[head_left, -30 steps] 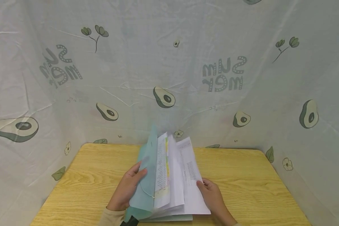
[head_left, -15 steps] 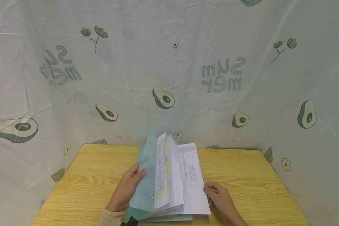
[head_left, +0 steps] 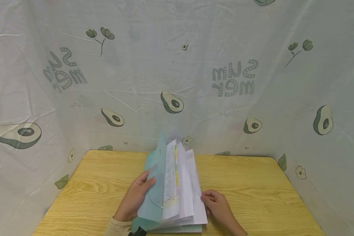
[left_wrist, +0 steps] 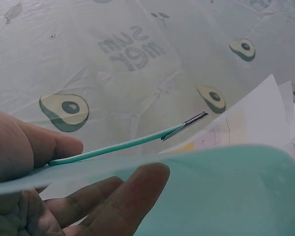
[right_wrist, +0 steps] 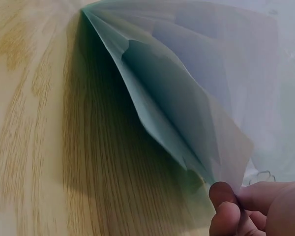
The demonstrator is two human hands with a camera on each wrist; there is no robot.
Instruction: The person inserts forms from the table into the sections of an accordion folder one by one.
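Observation:
My left hand [head_left: 133, 199] grips the raised cover of a teal document folder [head_left: 155, 191], thumb on one side and fingers on the other. A teal elastic cord [left_wrist: 120, 146] with a metal tip [left_wrist: 187, 125] lies along the cover's edge in the left wrist view. Inside the folder fan out several white papers [head_left: 185, 196], one of them a printed sheet [head_left: 169, 180] with yellow and green bands. At the right side, my right hand [head_left: 220, 208] pinches the outer edge of a white sheet [head_left: 198, 206], which stands bent up from the table in the right wrist view.
The folder rests near the front edge of a wood-grain table [head_left: 253, 186]. A pale curtain [head_left: 194, 75] printed with avocados and lettering hangs around the back and both sides.
My right hand shifted right along the sheet's edge, then came back left with it, so its printed table has turned mostly out of sight. The left hand keeps its grip on the cover.

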